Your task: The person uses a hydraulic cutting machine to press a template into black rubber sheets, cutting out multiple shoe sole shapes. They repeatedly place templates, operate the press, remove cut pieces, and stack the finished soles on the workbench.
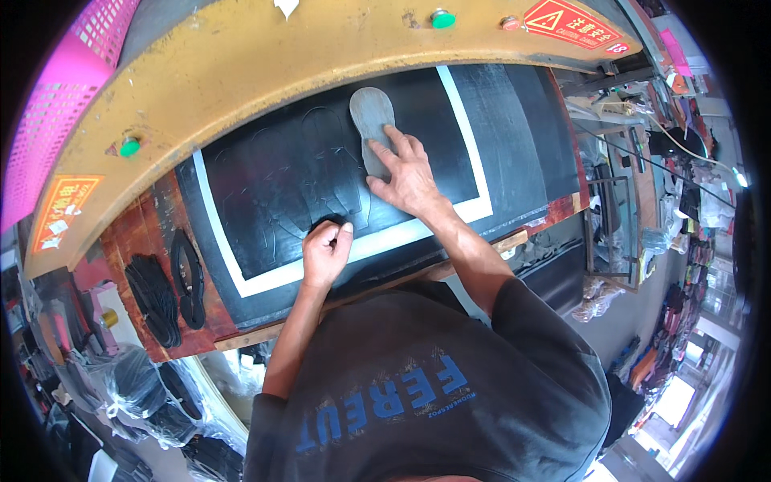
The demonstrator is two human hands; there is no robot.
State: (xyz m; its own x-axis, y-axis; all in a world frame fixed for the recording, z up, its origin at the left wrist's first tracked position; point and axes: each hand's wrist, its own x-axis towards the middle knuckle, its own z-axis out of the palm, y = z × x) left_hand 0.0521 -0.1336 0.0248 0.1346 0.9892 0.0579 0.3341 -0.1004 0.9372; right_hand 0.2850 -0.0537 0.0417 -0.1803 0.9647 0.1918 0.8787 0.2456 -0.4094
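A grey insole-shaped plate [371, 112] lies on a glossy black sheet [281, 136], its rounded end pointing away from me. My right hand [405, 173] rests on its narrower part, fingers spread and thumb by its lower end; the palm covers some of its right edge. Left of the plate, several sole-shaped outlines [321, 128] mark the sheet. My left hand [325, 253] is closed at the sheet's near edge, thumb upward. A dark patch touches its curled fingers; whether that is a held piece or shadow does not show.
A curved yellow machine beam [265, 60] with green buttons spans the far side. White strips [482, 189] border the sheet. Black strap-like pieces [152, 301] lie on the reddish board at left. A pink basket [68, 80] stands far left; racks [614, 217] stand right.
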